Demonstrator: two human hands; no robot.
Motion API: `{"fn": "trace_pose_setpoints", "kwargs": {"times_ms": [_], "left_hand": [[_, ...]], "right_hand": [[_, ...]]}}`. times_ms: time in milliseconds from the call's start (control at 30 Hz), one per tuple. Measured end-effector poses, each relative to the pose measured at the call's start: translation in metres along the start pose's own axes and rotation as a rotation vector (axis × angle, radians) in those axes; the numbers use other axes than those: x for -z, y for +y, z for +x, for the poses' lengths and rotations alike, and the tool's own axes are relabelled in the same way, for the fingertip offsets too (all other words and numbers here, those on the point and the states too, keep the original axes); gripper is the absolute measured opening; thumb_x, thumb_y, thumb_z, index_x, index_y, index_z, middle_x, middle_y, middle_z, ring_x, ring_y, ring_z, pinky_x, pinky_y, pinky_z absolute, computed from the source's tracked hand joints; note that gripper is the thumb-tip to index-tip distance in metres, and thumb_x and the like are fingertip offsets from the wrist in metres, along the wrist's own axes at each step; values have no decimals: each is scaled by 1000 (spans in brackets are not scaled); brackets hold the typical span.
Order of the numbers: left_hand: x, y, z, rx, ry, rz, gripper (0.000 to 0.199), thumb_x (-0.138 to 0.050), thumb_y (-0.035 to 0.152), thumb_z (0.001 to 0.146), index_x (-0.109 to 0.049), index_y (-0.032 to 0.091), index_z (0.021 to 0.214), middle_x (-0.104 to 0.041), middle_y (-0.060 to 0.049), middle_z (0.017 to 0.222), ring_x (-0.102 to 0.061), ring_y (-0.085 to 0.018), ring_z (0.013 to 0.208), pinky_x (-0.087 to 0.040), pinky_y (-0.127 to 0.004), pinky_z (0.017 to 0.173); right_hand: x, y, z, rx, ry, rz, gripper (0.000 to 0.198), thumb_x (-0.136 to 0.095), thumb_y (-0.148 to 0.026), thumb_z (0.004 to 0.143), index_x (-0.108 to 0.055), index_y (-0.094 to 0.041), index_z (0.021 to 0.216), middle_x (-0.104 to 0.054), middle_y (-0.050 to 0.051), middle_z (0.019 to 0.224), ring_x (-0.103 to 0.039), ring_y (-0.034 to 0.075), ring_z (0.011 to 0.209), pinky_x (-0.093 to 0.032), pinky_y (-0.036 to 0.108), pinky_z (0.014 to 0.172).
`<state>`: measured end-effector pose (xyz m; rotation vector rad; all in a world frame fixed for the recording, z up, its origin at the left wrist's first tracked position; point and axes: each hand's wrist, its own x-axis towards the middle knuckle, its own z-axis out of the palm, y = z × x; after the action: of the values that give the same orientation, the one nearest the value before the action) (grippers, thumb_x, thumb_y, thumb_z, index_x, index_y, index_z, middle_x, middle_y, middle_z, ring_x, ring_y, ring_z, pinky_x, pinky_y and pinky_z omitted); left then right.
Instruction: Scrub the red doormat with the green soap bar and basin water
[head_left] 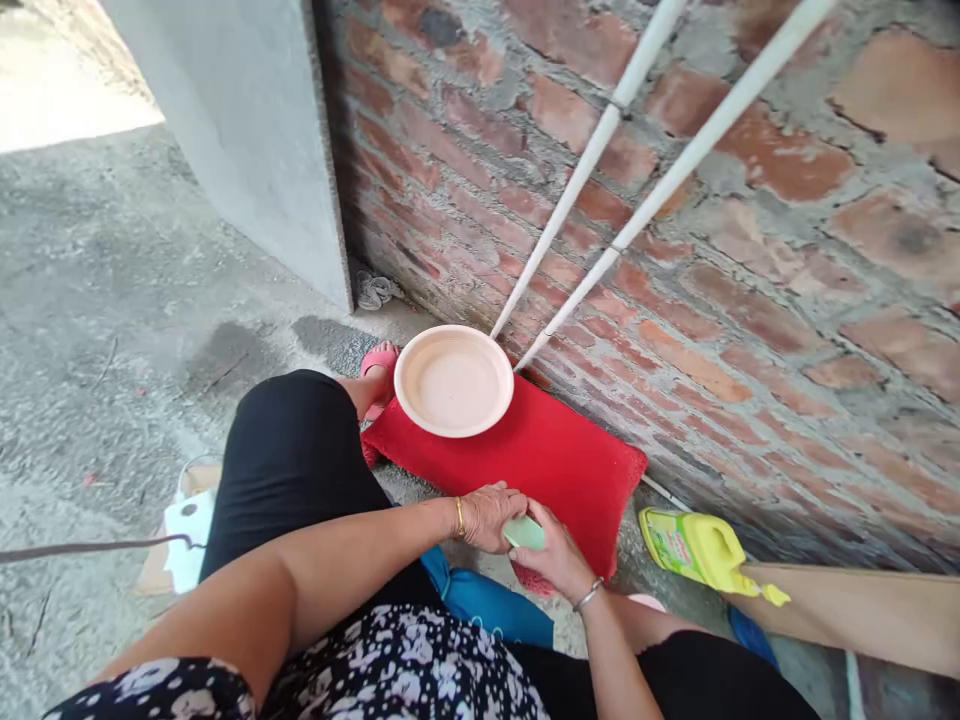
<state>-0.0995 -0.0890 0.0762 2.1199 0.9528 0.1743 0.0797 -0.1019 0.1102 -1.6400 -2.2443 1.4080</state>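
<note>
Just in front of my body, my two hands meet over a small pale green block [524,533] with rounded edges, about the size of a bar of soap. My right hand [559,556], with a silver bracelet at its wrist, has its fingers and thumb around the block. My left hand [491,517], wearing a gold bracelet, is curled against the block's near left end; its fingertips are partly hidden. Below and beyond both hands a red mat [540,455] lies on the concrete. A pale pink basin [454,385] stands upright on the mat's far left part.
A brick wall [720,300] with two white pipes [577,190] rises along the right. At right, a yellow jug [694,545] lies tilted near a brown board [862,610]. A grey slab [247,140] stands at the back left. A blue cloth [495,605] hangs between my knees.
</note>
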Motion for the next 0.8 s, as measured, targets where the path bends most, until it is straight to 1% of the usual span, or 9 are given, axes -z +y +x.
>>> {"fn": "trace_pose_setpoints", "kwargs": {"times_ms": [100, 167, 267, 367, 467, 567, 633, 700, 800], "left_hand": [[0, -6, -1, 29, -29, -59, 43, -64, 39, 63, -46, 23, 99, -56, -3, 102, -54, -21, 94, -42, -39, 88], [1, -12, -1, 124, -79, -67, 51, -65, 38, 62, -47, 26, 108, -52, -6, 114, -51, -27, 106, -42, -45, 87], [4, -26, 0, 387, -100, 30, 62, -68, 31, 61, -46, 28, 119, -43, -12, 129, -43, -35, 118, -40, -53, 87], [8, -47, 3, 630, -123, 94, 49, -62, 18, 66, -54, 22, 114, -49, -15, 125, -47, -34, 114, -39, -55, 86], [11, -66, 5, 742, -195, 33, 44, -56, 12, 69, -57, 18, 113, -55, -17, 120, -52, -32, 110, -43, -53, 83], [8, -81, 7, 811, -178, 44, 46, -56, 18, 72, -56, 15, 118, -56, -20, 120, -53, -33, 110, -46, -53, 79], [4, -89, 7, 884, -154, 76, 52, -62, 26, 69, -55, 16, 121, -56, -20, 119, -54, -35, 108, -47, -55, 74], [-2, -97, 9, 934, -154, 104, 66, -71, 31, 61, -54, 18, 123, -57, -20, 118, -54, -37, 105, -48, -56, 70], [-9, -104, 13, 948, -165, 123, 87, -81, 36, 46, -51, 18, 127, -55, -23, 117, -53, -40, 104, -50, -54, 66]], "right_hand": [[-1, 6, 9, -6, -69, 87, 66, -67, -30, 63, -48, -23, 126, -60, 4, 114, -54, 23, 104, -43, 35, 87], [0, 13, 19, -64, -84, 35, 64, -66, -30, 62, -49, -23, 124, -60, 4, 111, -55, 22, 101, -43, 34, 85], [2, 18, 44, -246, -11, -242, 60, -63, -32, 66, -51, -23, 123, -58, 5, 108, -56, 22, 97, -43, 32, 81], [-2, 10, 80, -378, 70, -525, 59, -61, -37, 71, -49, -24, 127, -55, 7, 107, -57, 22, 94, -41, 32, 79], [-13, -5, 116, -326, 90, -661, 60, -61, -40, 73, -47, -26, 130, -52, 7, 110, -54, 22, 98, -38, 32, 82], [-19, -7, 135, -242, 58, -741, 59, -62, -35, 74, -45, -29, 131, -50, 6, 115, -50, 22, 104, -35, 32, 86], [-12, 7, 130, -240, 20, -757, 59, -63, -32, 74, -45, -31, 130, -49, 6, 116, -50, 21, 105, -34, 31, 86], [4, 32, 112, -305, 10, -750, 59, -63, -32, 73, -46, -31, 130, -50, 5, 115, -51, 20, 102, -34, 30, 84], [34, 71, 73, -546, 41, -757, 57, -61, -33, 74, -47, -29, 129, -51, 7, 111, -55, 21, 95, -37, 31, 79]]}}
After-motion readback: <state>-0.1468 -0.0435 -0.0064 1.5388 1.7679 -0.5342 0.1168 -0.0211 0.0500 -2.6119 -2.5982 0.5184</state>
